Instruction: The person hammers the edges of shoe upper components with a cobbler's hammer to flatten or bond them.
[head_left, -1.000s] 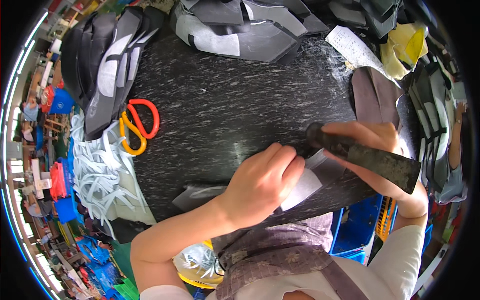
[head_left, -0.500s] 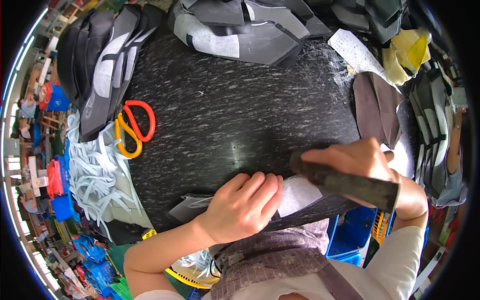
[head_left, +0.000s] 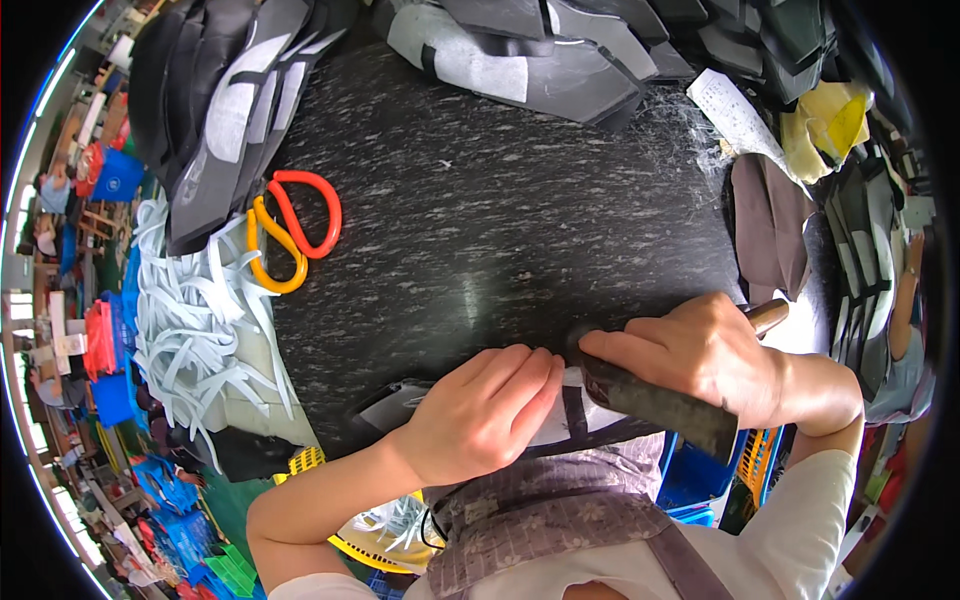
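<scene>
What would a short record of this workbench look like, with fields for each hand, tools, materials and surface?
Left hand: on a grey-and-white piece; fingertips hidden
Right hand: gripping a hammer-like tool with a dark head and wooden handle
Other tool: red-and-yellow handles, at left
Materials: pale strips, left; grey-black pieces, far side; brown piece, right
Surface: dark, streaked tabletop

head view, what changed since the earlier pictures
The right hand has moved the hammer leftward and toward the apron; the left hand also shifted toward the apron. The hammer stays gripped, the left hand stays on the grey piece, and the scissors lie untouched.
</scene>
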